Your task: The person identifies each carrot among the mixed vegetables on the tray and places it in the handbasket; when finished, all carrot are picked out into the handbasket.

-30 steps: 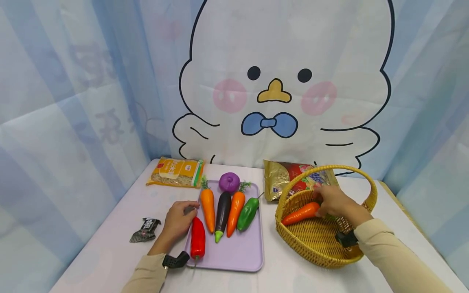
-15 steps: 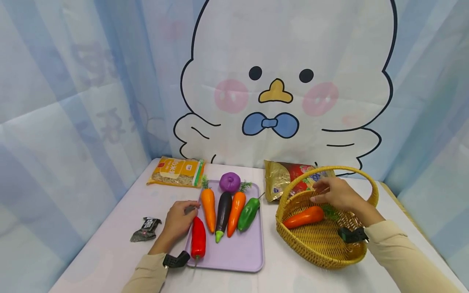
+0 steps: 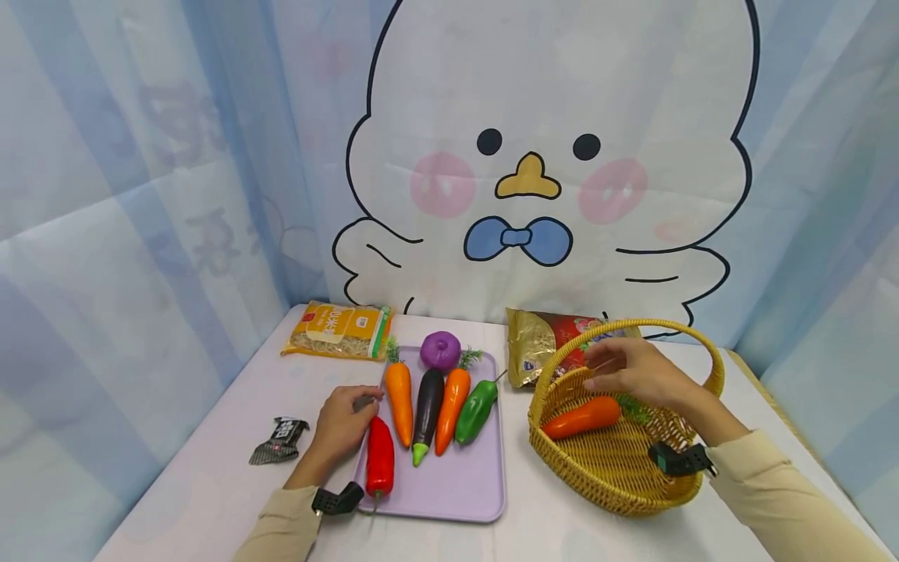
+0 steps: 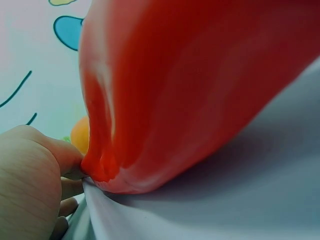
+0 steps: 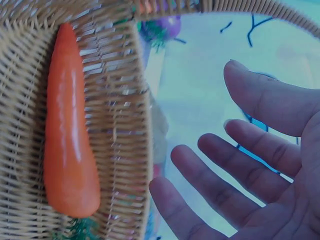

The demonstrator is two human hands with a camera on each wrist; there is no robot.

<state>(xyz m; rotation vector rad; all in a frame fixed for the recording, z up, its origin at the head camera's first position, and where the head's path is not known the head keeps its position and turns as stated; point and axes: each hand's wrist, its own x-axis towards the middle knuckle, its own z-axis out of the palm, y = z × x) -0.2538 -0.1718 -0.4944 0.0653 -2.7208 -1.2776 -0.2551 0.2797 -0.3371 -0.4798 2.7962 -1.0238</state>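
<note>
My left hand [image 3: 342, 421] holds the left edge of a lilac tray [image 3: 449, 492]; in the left wrist view its thumb lies at the rim, fingers lower down. Beside it a red pepper [image 3: 380, 460] lies along that edge, filling much of the left wrist view [image 4: 165, 95]. Over a yellow wicker basket [image 3: 597, 476], my right hand [image 3: 642, 375] hovers with fingers spread and nothing in them. Below that hand a carrot [image 3: 583, 417] with green leaves lies in the basket, apart from the fingers; the right wrist view shows the same carrot [image 5: 72, 130].
On the tray lie two carrots [image 3: 399, 402] [image 3: 452, 410], an eggplant [image 3: 428, 406], a green pepper [image 3: 477, 412] and a purple onion-like vegetable [image 3: 440, 350]. A yellow grain bag [image 3: 337, 332] and a gold-red bag [image 3: 534, 343] stand behind. A black packet [image 3: 281, 441] lies left.
My right hand has let go of the carrot, which stays in the basket, and has risen above it. The left hand and tray have not moved.
</note>
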